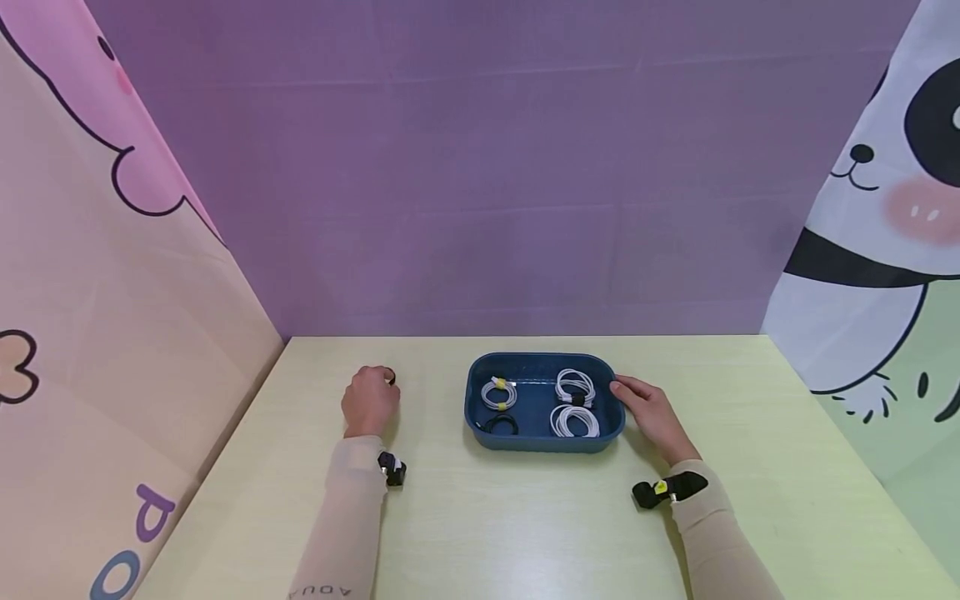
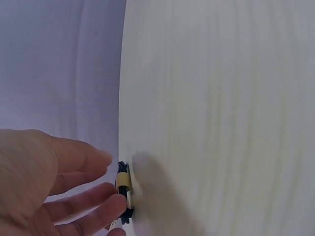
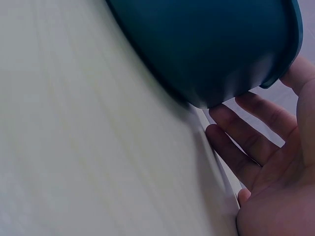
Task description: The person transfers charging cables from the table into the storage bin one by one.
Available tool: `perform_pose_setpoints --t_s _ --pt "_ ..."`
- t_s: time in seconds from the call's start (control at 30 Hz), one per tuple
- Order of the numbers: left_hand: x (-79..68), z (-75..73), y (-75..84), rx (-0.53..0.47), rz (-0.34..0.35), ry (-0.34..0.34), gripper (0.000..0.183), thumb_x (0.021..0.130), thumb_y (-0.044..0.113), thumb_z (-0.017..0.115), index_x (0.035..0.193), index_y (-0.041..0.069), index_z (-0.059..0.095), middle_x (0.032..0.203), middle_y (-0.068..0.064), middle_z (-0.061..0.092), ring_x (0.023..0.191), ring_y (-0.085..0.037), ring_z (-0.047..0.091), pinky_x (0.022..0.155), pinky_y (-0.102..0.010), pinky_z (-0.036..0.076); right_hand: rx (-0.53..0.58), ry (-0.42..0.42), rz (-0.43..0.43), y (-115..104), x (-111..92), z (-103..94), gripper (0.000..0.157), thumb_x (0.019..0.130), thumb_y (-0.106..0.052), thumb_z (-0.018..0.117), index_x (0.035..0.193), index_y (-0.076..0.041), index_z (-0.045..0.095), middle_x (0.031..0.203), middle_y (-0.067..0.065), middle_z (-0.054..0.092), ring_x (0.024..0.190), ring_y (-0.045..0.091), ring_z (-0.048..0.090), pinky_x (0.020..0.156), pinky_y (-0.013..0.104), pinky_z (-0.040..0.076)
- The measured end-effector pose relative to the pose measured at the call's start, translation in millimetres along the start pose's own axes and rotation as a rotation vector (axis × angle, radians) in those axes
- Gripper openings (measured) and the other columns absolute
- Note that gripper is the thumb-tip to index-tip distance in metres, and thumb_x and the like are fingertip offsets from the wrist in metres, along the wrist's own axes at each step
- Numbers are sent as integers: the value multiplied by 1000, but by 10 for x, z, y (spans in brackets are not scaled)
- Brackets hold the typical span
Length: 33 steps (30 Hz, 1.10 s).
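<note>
My left hand point(image 1: 371, 402) is at the left of the table, fingertips on a small coiled black cable point(image 2: 124, 194). The coil has a yellow tie point(image 2: 123, 182) and a white end; part of it is hidden behind the fingers. My right hand point(image 1: 655, 414) holds the right end of a blue tray point(image 1: 540, 443), thumb at the rim and fingertips point(image 3: 224, 115) against the outer wall. Inside the tray are a white cable with yellow ties point(image 1: 487, 397), a black cable point(image 1: 513, 423) and two white coiled cables, one upper point(image 1: 576, 377) and one lower point(image 1: 576, 423).
The pale wooden table point(image 1: 480, 525) meets a purple backdrop point(image 1: 480, 167) along its far edge. Printed cloth panels stand at the left point(image 1: 112, 350) and right point(image 1: 847, 317). Dark cameras are strapped to both wrists.
</note>
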State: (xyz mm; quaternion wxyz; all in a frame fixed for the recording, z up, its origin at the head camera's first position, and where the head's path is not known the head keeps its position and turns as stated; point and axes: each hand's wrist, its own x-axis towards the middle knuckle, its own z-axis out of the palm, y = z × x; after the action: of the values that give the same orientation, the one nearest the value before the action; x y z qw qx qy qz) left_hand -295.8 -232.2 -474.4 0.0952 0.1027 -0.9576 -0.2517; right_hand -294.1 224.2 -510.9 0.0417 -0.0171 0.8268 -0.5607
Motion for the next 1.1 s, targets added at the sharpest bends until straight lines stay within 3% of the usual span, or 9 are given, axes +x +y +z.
perform_pose_setpoints --t_s 0.03,0.17,0.27,0.33,0.43,0.63,1.1 --pt "8 -2 -3 1 -2 -7 30 94 9 61 120 2 74 124 -23 71 100 -46 71 75 -55 57 0 -2 0 0 0 -2 64 104 -50 54 148 -4 53 155 20 50 151 38 36 124 57 24" --pt "31 -6 -13 17 -12 -59 13 93 8 59 91 3 70 99 -19 70 77 -32 63 60 -42 48 6 -2 5 -5 3 -3 64 103 -51 55 148 -4 53 155 19 50 151 38 36 124 57 24" --pt "35 -2 -21 26 -17 -87 12 93 8 58 86 5 68 97 -17 68 77 -31 60 60 -42 45 8 -4 12 -17 6 -2 66 103 -52 55 148 -4 53 155 19 49 152 38 35 124 57 24" --pt "34 4 -25 23 -14 -83 18 93 6 60 100 6 76 110 -20 72 89 -38 69 65 -48 54 4 -7 15 -26 7 -1 66 103 -52 55 149 -4 52 156 19 48 152 38 34 124 58 24" --pt "25 9 -32 8 -10 -83 31 93 2 59 120 2 74 124 -23 71 104 -46 70 78 -55 58 -2 -7 16 -31 7 1 65 103 -51 54 149 -4 52 156 19 48 152 39 34 124 58 24" --pt "10 4 -43 -2 -6 -73 32 92 -4 59 120 -3 73 122 -25 71 105 -46 70 83 -54 58 -1 -3 6 -16 14 -2 64 104 -50 54 148 -3 53 155 20 49 151 39 36 124 58 25" --pt "12 23 -86 -7 0 -90 34 94 -3 56 124 -2 71 127 -24 69 109 -47 69 87 -55 58 10 -9 13 1 15 3 64 104 -49 55 148 -3 52 156 20 48 151 39 35 124 58 25"
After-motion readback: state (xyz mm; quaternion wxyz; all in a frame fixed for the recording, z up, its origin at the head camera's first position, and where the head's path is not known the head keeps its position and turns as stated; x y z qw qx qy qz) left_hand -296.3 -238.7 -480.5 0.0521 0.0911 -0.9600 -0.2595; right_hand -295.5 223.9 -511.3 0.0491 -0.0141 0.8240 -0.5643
